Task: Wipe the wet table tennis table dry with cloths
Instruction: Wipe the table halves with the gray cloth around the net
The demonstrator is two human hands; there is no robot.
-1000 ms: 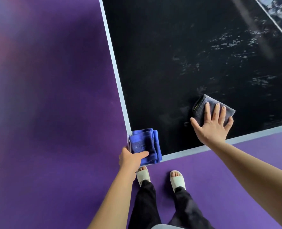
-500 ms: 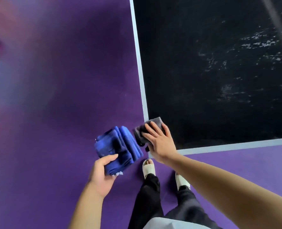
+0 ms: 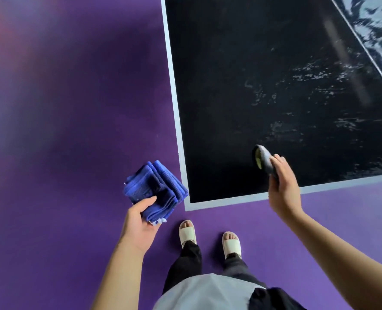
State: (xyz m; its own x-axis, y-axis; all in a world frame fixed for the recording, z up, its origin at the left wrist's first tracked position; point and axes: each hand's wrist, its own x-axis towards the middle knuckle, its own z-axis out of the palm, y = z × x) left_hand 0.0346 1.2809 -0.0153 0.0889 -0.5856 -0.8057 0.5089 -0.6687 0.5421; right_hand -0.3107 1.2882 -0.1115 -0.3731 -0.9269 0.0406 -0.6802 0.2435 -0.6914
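Observation:
The black table tennis table (image 3: pixel 230 86) with a pale border fills the upper right; wet streaks (image 3: pixel 315 74) glisten across its right part. My left hand (image 3: pixel 140 218) holds a folded blue cloth (image 3: pixel 156 189) over the purple floor, just left of the table's near corner. My right hand (image 3: pixel 281 186) grips a rolled dark grey cloth (image 3: pixel 264 159), lifted above the table near its front edge.
Purple floor (image 3: pixel 62 130) surrounds the table on the left and in front. My feet in white slippers (image 3: pixel 187 233) stand just below the table's corner. A white line (image 3: pixel 364 48) crosses the table at the upper right, with a very wet area beyond it.
My right hand swept the grey cloth left to the corner, then lifted it and moved back right. My left hand took the blue cloth off the table corner and holds it over the floor.

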